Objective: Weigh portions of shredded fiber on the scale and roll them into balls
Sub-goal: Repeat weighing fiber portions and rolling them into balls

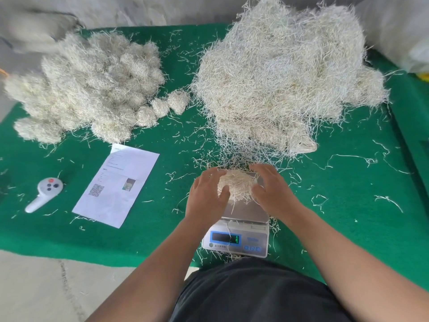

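Note:
A small clump of pale shredded fiber (235, 185) lies on the steel pan of a white digital scale (241, 235) at the front of the green mat. My left hand (205, 196) cups the clump from the left, its thumb and fingers curved against the strands. My right hand (270, 189) cups it from the right in the same way. The scale's display shows a green digit. A large loose heap of fiber (285, 80) rises behind the scale. A pile of rolled fiber balls (92, 84) lies at the back left.
A green mat (359, 205) covers the work surface, strewn with stray strands. A printed sheet of paper (118, 184) and a white handheld remote (45, 192) lie at the left. Bare concrete floor (46, 289) shows at the lower left.

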The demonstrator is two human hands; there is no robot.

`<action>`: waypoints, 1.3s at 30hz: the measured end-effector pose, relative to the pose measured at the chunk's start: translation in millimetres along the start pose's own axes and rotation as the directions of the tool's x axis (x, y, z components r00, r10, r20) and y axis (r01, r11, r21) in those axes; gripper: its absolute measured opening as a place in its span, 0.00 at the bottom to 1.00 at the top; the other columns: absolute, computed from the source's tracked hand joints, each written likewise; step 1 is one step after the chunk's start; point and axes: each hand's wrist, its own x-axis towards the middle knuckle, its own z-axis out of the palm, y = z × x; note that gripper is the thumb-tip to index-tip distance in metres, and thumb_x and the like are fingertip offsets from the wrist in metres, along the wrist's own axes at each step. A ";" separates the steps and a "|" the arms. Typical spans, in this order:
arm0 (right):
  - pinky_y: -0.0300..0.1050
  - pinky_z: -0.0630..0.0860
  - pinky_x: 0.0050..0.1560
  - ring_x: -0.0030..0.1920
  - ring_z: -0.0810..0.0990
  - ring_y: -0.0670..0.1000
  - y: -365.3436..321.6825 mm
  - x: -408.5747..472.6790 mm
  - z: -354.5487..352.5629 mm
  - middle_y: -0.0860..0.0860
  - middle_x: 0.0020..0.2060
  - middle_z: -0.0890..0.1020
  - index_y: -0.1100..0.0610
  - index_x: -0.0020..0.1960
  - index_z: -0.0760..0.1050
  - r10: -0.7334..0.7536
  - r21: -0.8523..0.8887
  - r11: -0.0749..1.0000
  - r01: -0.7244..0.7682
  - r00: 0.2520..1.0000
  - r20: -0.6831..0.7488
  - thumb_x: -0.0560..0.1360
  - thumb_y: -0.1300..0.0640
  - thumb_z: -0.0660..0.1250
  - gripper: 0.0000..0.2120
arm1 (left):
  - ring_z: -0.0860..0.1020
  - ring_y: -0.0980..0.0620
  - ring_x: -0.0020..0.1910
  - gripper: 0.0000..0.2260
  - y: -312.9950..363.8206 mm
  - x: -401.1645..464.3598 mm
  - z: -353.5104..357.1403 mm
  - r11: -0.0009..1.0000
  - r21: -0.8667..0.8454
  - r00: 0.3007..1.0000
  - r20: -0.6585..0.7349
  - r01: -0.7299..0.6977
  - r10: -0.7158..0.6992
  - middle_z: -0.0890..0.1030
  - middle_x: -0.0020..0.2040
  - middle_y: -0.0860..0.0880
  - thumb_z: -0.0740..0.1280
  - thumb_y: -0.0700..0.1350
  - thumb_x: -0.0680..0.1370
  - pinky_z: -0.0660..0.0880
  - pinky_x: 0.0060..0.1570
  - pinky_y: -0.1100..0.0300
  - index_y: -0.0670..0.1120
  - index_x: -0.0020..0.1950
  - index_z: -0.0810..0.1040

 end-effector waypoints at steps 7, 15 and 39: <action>0.39 0.57 0.71 0.74 0.68 0.51 36.0 40.0 -18.6 0.52 0.77 0.66 0.53 0.77 0.69 0.124 0.015 0.992 -0.123 0.988 -0.089 0.81 0.62 0.65 0.25 | 0.61 0.46 0.78 0.28 2.0 12.0 27.1 0.998 0.033 0.978 0.199 0.059 -0.065 0.64 0.80 0.54 0.63 0.59 0.82 0.59 0.77 0.45 0.59 0.81 0.58; 0.42 0.73 0.48 0.46 0.78 0.52 117.4 118.1 -57.7 0.55 0.83 0.47 0.56 0.79 0.58 0.407 0.006 0.912 -0.410 0.905 -0.125 0.78 0.62 0.69 0.34 | 0.56 0.59 0.69 0.23 5.1 22.5 22.9 0.993 -0.087 0.996 -0.041 0.078 -0.082 0.59 0.71 0.61 0.57 0.66 0.76 0.60 0.72 0.47 0.65 0.70 0.67; 0.49 0.71 0.49 0.49 0.71 0.43 33.9 50.4 -58.1 0.39 0.47 0.74 0.35 0.41 0.70 0.039 0.130 0.991 0.011 0.926 -0.375 0.79 0.42 0.65 0.08 | 0.74 0.77 0.52 0.22 109.7 78.3 17.3 0.800 -0.554 0.944 0.326 0.230 -0.046 0.77 0.49 0.77 0.56 0.80 0.72 0.73 0.50 0.67 0.70 0.53 0.80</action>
